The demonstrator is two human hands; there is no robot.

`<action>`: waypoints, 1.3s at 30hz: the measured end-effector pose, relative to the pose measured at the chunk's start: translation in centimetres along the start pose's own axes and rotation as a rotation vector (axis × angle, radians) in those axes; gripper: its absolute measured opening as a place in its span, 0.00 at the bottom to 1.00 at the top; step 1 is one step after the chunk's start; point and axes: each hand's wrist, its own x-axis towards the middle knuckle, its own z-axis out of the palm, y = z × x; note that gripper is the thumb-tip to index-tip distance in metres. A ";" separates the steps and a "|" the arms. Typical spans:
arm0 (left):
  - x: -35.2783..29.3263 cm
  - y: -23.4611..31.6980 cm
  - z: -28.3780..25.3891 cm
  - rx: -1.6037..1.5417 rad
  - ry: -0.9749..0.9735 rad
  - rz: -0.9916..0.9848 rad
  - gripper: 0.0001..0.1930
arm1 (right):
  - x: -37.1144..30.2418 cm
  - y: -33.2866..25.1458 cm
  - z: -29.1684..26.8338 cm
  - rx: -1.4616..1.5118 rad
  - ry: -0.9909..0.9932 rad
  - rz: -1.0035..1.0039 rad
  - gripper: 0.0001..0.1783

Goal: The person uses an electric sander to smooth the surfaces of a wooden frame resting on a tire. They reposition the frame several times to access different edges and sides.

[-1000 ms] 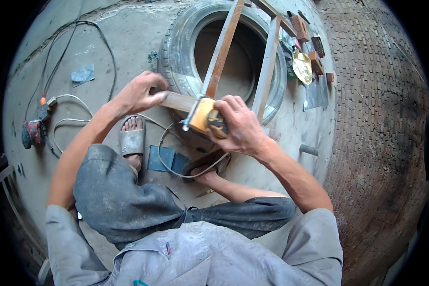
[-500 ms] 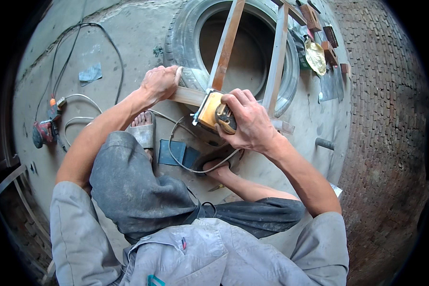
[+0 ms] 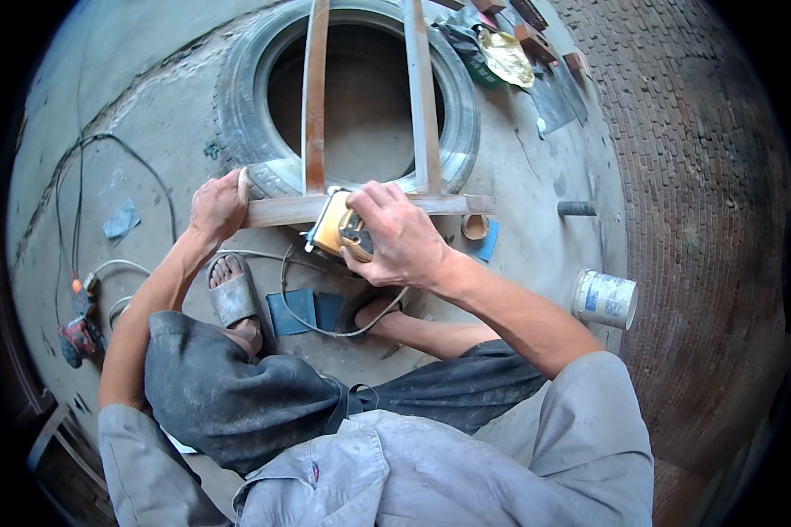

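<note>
My left hand (image 3: 220,207) grips the left end of a wooden rail (image 3: 281,211) | my right hand (image 3: 397,235) wraps a yellow sander (image 3: 330,221) resting mid-rail | small tan round pot (image 3: 475,227) near the rail's right end, contents unclear to me | white bucket (image 3: 603,299) farther right, I can't see inside

Sander (image 3: 341,227) farther right along crosspiece (image 3: 281,211), seemingly past left rail (image 3: 315,105); white bucket (image 3: 605,299) now in full view.
</note>
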 end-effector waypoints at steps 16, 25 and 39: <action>-0.2 1.2 -0.7 0.017 0.020 -0.047 0.20 | 1.5 -1.3 1.1 0.048 0.139 0.159 0.32; -0.5 1.5 -0.7 0.013 0.011 -0.049 0.19 | 13.3 2.7 0.1 -0.081 0.137 0.379 0.32; -0.5 0.6 -0.1 -0.032 0.082 -0.031 0.19 | 13.9 0.2 1.7 -0.070 0.184 0.558 0.34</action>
